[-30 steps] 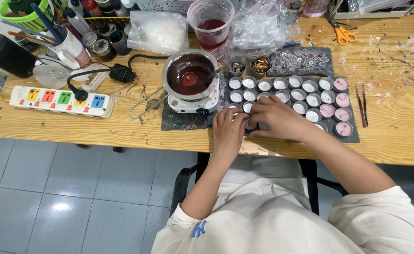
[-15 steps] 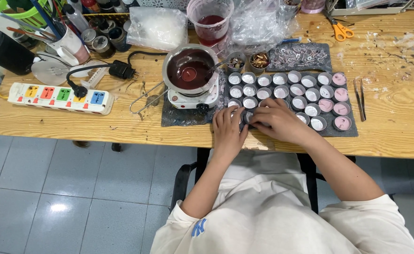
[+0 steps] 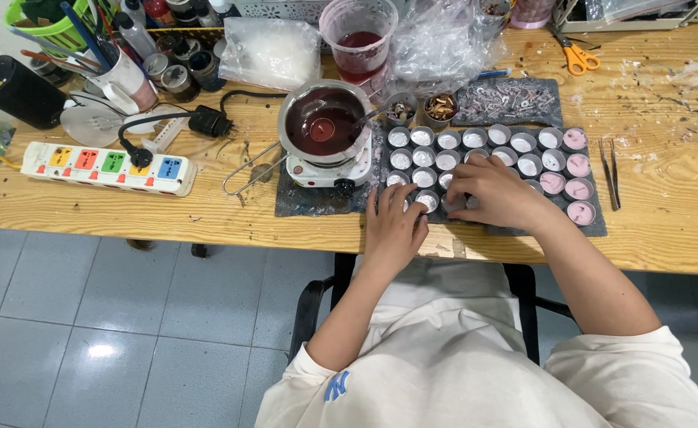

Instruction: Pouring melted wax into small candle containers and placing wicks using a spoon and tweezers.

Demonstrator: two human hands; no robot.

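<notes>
Nearest the front edge of the wooden table (image 3: 206, 218): left hand (image 3: 395, 226) and right hand (image 3: 498, 192) both low on the front rows of the dark mat (image 3: 594, 230). Against a second ago the left hand has slid right, closer to the right, and both now crowd one small metal cup (image 3: 426, 200) at the mat's front-left corner. Fingers of each curled and narrow, tips at the cup's rim; cannot tell whether either truly grips it. Reads as work on that single cup, the rest untouched.

Count, mat: roughly two dozen small cups showing, some hidden under the right hand; five hold pink wax, at the right end; the others white.

Left of mat: one hotplate with one pot (image 3: 323, 123) of dark red wax.

Farther back: one measuring cup (image 3: 357, 36), one pair of orange scissors (image 3: 575, 55), one power strip (image 3: 107, 166) toward the left edge
</notes>
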